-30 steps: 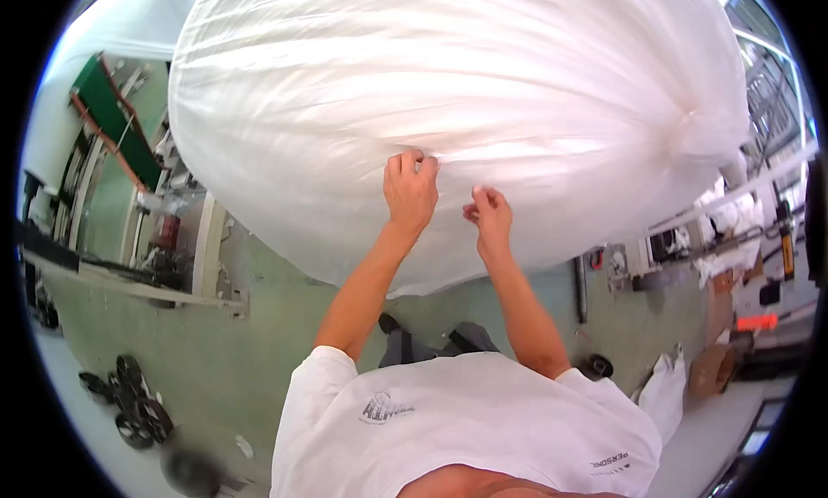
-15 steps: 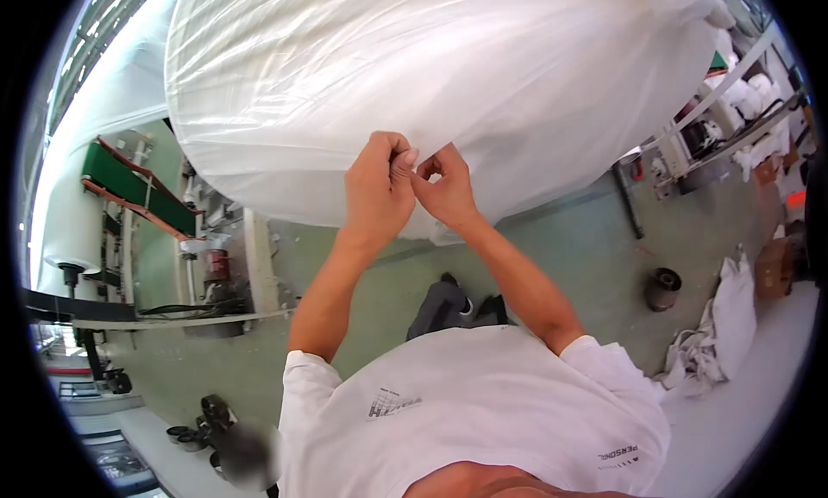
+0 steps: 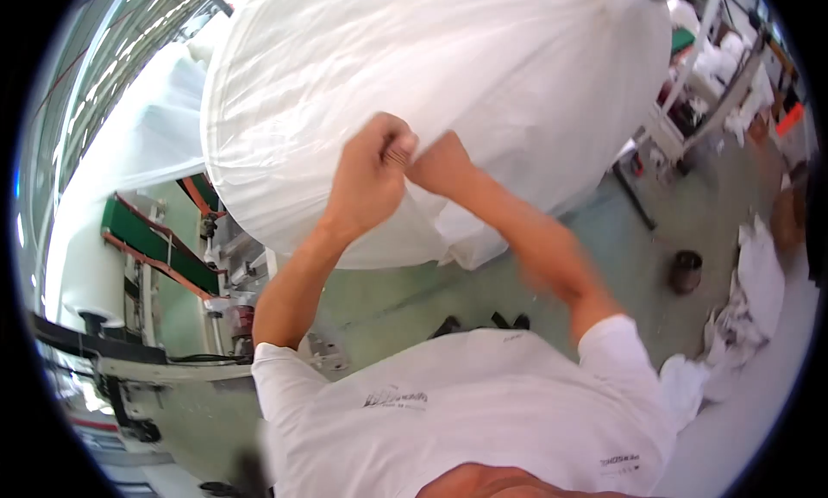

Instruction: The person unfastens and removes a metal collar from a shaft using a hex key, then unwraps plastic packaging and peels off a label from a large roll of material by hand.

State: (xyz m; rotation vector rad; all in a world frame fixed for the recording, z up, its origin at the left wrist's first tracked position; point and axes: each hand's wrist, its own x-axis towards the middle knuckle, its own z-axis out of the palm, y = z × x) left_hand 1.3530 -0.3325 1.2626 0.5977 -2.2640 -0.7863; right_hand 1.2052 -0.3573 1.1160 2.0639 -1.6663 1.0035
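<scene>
A large bulging mass of white translucent plastic film (image 3: 500, 75) fills the upper middle of the head view, gathered into a bunch at its upper right. My left hand (image 3: 369, 175) is closed in front of it, thumb pressed against curled fingers, apparently pinching the film. Close beside it, my right hand (image 3: 442, 164) is also closed, with its back and wrist turned toward me; its fingers are mostly hidden and slightly blurred. Below the hands, a loose, creased fold of film (image 3: 470, 244) hangs down.
At the left stand a roll of white film (image 3: 90, 278) and machinery with a green belt (image 3: 159, 244). On the floor at the right are a dark cylinder (image 3: 686, 272) and crumpled white material (image 3: 750, 304). A metal frame (image 3: 690, 110) stands at the upper right.
My right hand has turned over, hiding its fingers, and its elbow has lifted outward. The lower film now hangs in a creased fold. The whole view has tilted somewhat.
</scene>
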